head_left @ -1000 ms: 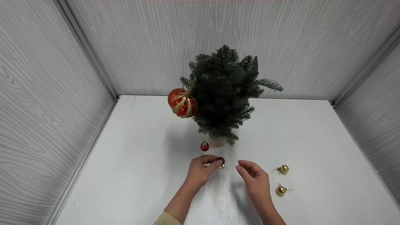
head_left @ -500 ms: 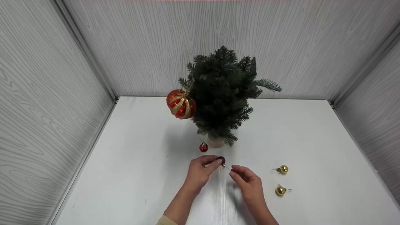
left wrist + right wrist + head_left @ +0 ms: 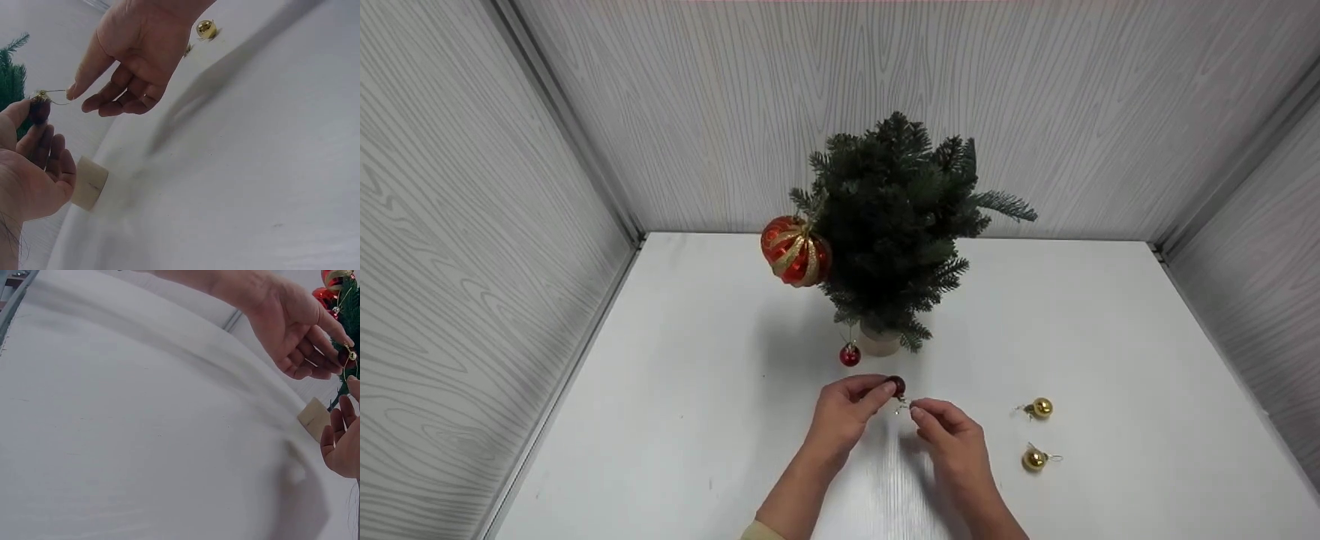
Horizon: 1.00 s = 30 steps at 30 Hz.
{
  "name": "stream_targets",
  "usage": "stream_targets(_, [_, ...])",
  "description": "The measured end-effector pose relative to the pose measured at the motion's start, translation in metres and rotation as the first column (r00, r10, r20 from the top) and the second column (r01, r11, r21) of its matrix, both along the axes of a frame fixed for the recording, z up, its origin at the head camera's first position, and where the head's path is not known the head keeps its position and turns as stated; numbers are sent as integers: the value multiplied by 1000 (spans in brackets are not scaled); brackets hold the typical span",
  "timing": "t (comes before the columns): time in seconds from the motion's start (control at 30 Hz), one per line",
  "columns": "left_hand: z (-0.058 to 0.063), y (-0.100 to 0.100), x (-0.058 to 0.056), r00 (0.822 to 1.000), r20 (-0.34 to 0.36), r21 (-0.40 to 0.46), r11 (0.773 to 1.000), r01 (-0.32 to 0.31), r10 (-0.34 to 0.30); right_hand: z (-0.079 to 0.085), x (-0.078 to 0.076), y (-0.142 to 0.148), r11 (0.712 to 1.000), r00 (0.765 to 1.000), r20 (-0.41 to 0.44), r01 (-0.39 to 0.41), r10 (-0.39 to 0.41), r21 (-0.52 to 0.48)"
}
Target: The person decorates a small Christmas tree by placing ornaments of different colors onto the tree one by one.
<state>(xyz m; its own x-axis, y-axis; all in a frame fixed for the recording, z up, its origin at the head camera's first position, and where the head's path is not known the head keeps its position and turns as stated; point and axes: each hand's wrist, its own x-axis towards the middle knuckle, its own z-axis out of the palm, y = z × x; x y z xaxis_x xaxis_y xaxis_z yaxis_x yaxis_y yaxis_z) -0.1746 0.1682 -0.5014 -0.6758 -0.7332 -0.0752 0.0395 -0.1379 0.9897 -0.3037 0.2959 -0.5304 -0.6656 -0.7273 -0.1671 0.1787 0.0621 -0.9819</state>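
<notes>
My left hand [image 3: 840, 420] pinches a small dark red bauble [image 3: 897, 385] between thumb and fingers, in front of the tree. From the bauble's gold cap [image 3: 42, 94] a thin gold string loop [image 3: 58, 90] reaches across to my right hand [image 3: 956, 446], whose thumb and forefinger pinch its end. Behind the hands stands a small green Christmas tree [image 3: 892, 217]. A large red and gold bauble [image 3: 796, 252] hangs on its left side. Lower down, a small shiny red bauble [image 3: 850, 355] hangs from a bottom branch.
Two small gold baubles, one farther back [image 3: 1042, 408] and one nearer [image 3: 1034, 459], lie on the white table [image 3: 682, 352] to the right. The tree's pale round base [image 3: 879, 343] is just beyond the hands. Grey wood-patterned panels [image 3: 720, 112] enclose the table at the back and sides.
My right hand has moved left to the bauble's string and now pinches it. The left hand keeps hold of the dark red bauble, almost in place.
</notes>
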Motion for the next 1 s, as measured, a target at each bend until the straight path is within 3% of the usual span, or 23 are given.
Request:
stream_targets(0.3, [-8, -1, 1, 997, 63, -14, 999, -47, 47, 10, -4, 3, 999, 999, 43, 27, -25, -46])
stream_targets(0.53, [-10, 3, 1, 996, 73, 1, 998, -56, 56, 15, -5, 3, 993, 997, 70, 49, -42, -110])
stream_targets(0.8, [-11, 8, 2, 995, 80, 15, 998, -53, 52, 19, -5, 2, 988, 998, 3, 64, -64, -142])
stream_targets(1.0, [-14, 9, 3, 996, 80, -7, 999, -31, 32, 22, -7, 3, 991, 990, -131, 26, -44, -130])
